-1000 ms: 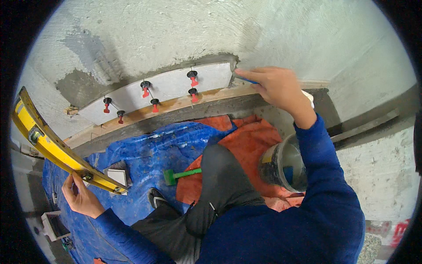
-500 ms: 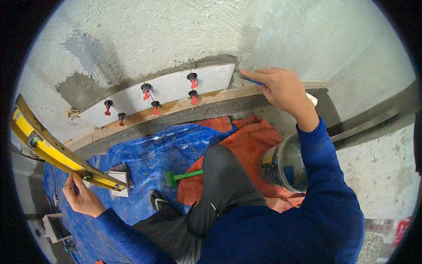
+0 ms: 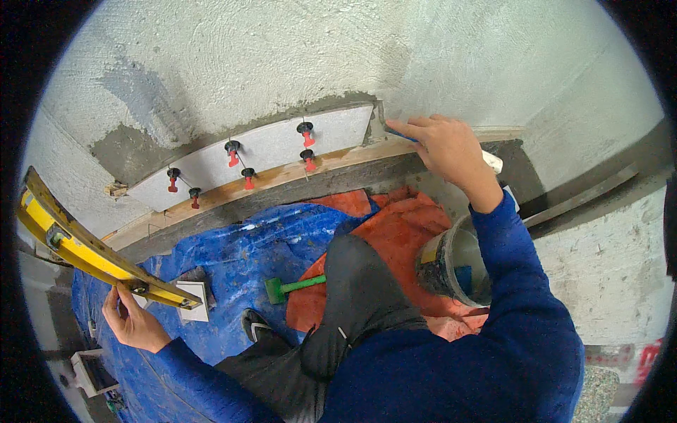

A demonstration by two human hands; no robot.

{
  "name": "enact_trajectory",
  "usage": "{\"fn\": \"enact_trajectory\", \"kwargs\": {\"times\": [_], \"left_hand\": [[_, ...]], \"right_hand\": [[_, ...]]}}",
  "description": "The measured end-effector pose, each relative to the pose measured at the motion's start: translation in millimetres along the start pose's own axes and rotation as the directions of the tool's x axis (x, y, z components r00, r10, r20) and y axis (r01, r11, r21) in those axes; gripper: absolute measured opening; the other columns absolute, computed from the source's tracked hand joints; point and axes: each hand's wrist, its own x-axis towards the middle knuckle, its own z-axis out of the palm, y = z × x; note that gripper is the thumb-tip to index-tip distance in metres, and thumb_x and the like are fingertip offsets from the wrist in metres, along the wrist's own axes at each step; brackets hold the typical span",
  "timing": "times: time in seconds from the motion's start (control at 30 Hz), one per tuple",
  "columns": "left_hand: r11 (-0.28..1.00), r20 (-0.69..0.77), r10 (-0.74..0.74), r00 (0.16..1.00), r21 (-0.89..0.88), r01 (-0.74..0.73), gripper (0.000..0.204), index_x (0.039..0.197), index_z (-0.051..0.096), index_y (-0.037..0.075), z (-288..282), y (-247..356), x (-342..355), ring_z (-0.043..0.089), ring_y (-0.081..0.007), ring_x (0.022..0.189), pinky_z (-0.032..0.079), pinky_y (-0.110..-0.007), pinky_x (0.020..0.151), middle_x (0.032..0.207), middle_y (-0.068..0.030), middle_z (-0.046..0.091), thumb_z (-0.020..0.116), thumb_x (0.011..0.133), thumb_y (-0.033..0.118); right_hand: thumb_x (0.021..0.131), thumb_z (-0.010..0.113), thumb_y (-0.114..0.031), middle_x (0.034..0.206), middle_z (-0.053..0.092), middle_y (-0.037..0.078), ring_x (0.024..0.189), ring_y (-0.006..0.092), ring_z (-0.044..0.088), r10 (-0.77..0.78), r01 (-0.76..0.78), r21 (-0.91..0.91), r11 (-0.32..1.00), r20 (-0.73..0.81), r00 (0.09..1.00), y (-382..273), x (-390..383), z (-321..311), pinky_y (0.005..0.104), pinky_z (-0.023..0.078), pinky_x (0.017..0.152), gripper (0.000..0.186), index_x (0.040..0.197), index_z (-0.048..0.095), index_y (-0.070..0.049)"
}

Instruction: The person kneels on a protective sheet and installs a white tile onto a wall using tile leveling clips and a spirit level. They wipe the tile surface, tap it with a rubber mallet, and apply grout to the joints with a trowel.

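My left hand (image 3: 135, 319) pinches the lower edge of a yellow spirit level (image 3: 88, 250), which slants up to the left. My right hand (image 3: 451, 156) is closed around a putty knife with a blue part (image 3: 402, 132) at the front and a white handle end (image 3: 492, 162); its blade is mostly hidden by my fingers. Its tip is at the mortar beside the right end of a row of white wall tiles (image 3: 271, 141). Black and red levelling clips (image 3: 233, 152) stand along the tiles' joints. A wooden batten (image 3: 211, 189) runs under the tiles.
A blue tarp (image 3: 211, 247) and an orange sheet (image 3: 402, 233) cover the floor. A green mallet (image 3: 276, 290) lies by my foot. At my right forearm stands a bucket (image 3: 438, 271). White tile pieces (image 3: 193, 302) lie below the level.
The putty knife and my right hand have shifted slightly lower. The level's far end has dipped a little and its near end has moved slightly left. Both hands keep their hold.
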Motion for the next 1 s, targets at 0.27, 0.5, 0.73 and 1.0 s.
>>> {"fn": "enact_trajectory", "kwargs": {"times": [0.27, 0.5, 0.73, 1.0], "left_hand": [[0.997, 0.023, 0.02, 1.0, 0.073, -0.022, 0.015, 0.109, 0.072, -0.001, -3, -7, 2, 0.066, -0.014, 0.093, 0.055, -0.028, 0.083, 0.102, -0.0071, 0.07, 0.071, 0.098, 0.01], [0.999, 0.031, 0.034, 0.999, 0.023, -0.035, 0.017, 0.11, 0.071, -0.003, -1, -10, 3, 0.068, -0.0154, 0.092, 0.057, -0.029, 0.083, 0.104, -0.0082, 0.072, 0.072, 0.098, 0.01], [0.999, 0.011, 0.042, 0.999, 0.012, -0.043, 0.017, 0.109, 0.072, -0.003, 2, -7, 4, 0.068, -0.0149, 0.092, 0.056, -0.03, 0.084, 0.104, -0.0087, 0.073, 0.072, 0.098, 0.009], [1.0, 0.02, 0.02, 1.0, 0.022, -0.02, 0.018, 0.11, 0.072, -0.003, 1, -4, 3, 0.067, -0.0153, 0.094, 0.056, -0.03, 0.086, 0.106, -0.0088, 0.073, 0.071, 0.098, 0.01]], "right_hand": [[0.09, 0.067, -0.017, 0.102, 0.072, 0.005, 0.089, 0.0296, 0.068, 0.102, -0.103, 0.011, 0.995, 0.064, 0.993, -4, -11, -5, 0.043, 0.055, 0.079, 0.048, 0.137, 0.065, -0.026], [0.092, 0.067, -0.02, 0.108, 0.073, 0.006, 0.095, 0.031, 0.069, 0.052, -0.052, 0.132, 0.99, 0.005, 0.999, -14, 2, 1, 0.0432, 0.056, 0.081, 0.048, 0.139, 0.064, -0.028], [0.092, 0.067, -0.021, 0.11, 0.073, 0.006, 0.098, 0.0312, 0.07, 0.007, -0.009, 0.143, 0.99, 0.012, 1.0, -16, 13, 7, 0.0426, 0.056, 0.082, 0.048, 0.139, 0.064, -0.03], [0.091, 0.068, -0.02, 0.111, 0.072, 0.005, 0.097, 0.0308, 0.069, -0.034, 0.031, 0.112, 0.993, 0.023, 0.999, -10, 18, 17, 0.0418, 0.056, 0.081, 0.051, 0.14, 0.062, -0.031]]}}
